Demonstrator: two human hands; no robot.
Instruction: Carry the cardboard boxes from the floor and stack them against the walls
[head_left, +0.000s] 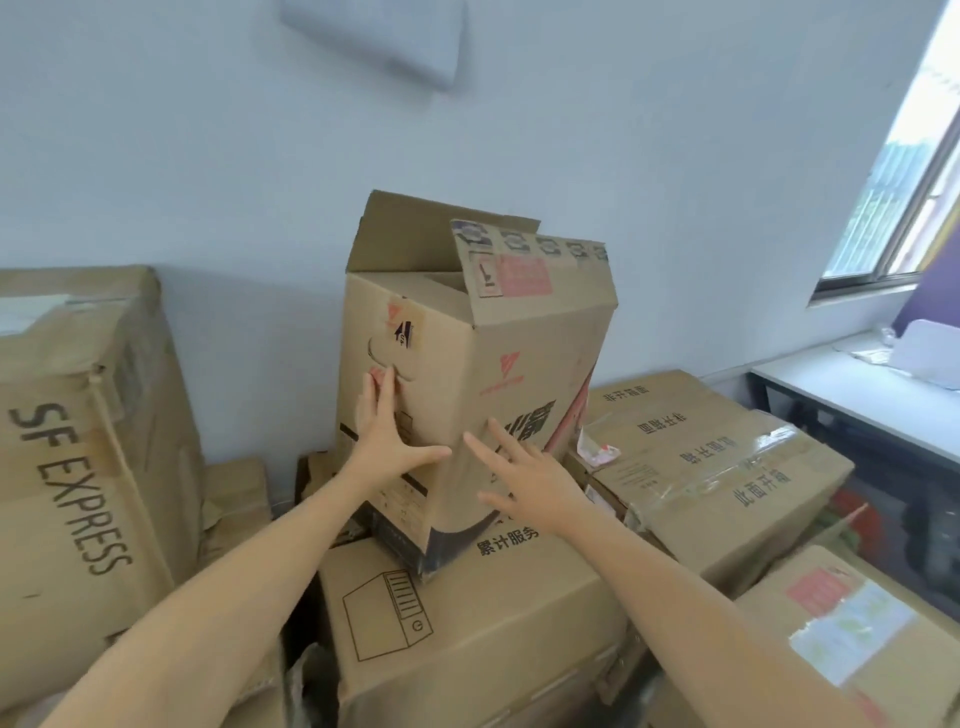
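Observation:
A tall brown cardboard box (514, 364) with raised top flaps stands upright on a wider box (467, 634) printed with a computer-tower drawing, close to the pale wall. My left hand (387, 436) lies flat against the tall box's left face, fingers straight and spread. My right hand (524, 475) is spread over the box's front right face, fingers straight, at or just off the surface. Neither hand curls around an edge.
A big "SF EXPRESS" box (78, 467) stands at the left. Taped boxes (717, 467) are stacked at the right, with another labelled box (852, 623) in front of them. A white desk (857, 395) sits under the window (904, 171) at far right.

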